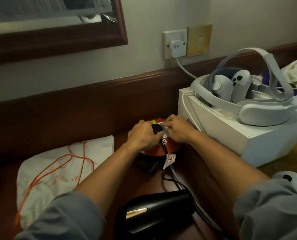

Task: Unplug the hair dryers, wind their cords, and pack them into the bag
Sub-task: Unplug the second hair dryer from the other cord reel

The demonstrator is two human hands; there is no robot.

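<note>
Partly hidden – black plug (156, 128) under both hands (161, 133)

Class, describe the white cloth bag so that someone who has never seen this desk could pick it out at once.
Start at the dark wooden desk under the framed mirror. On its left side, left of the person's left hand and the black hair dryer, lies the white cloth bag. It lies flat and soft, with a thin orange drawstring looped across it, unlike the hard white box on the right.
</note>
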